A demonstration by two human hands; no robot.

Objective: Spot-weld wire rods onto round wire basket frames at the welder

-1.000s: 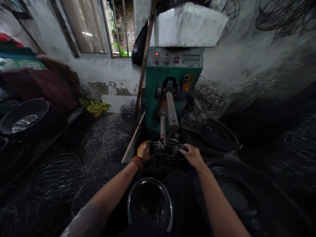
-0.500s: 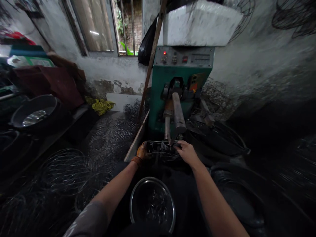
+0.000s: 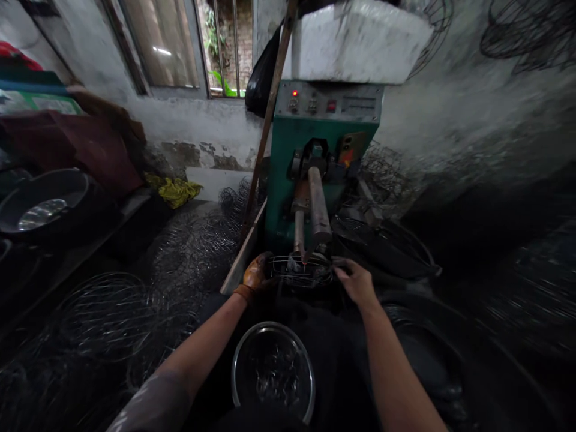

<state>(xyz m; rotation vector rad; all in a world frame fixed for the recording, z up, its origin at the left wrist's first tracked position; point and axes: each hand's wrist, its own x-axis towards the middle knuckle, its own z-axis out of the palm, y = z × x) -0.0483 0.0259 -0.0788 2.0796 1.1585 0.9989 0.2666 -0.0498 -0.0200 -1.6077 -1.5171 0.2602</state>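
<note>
Green spot welder [image 3: 315, 150] dead ahead, its horizontal electrode arm [image 3: 317, 207] pointing back at the person. Small wire basket [image 3: 299, 271] sits under the arm's tip, between both hands. Left hand [image 3: 255, 275], gloved, is clenched on the basket's left rim. Right hand [image 3: 357, 282], bare, looks pinched on the right rim; it's dark there, so not certain. Red glow [image 3: 305, 262] at the contact point. My read: hold the basket level so the crossing wires seat flat under the tip, don't twist under pressure, and have the bare fingers well off the glow.
</note>
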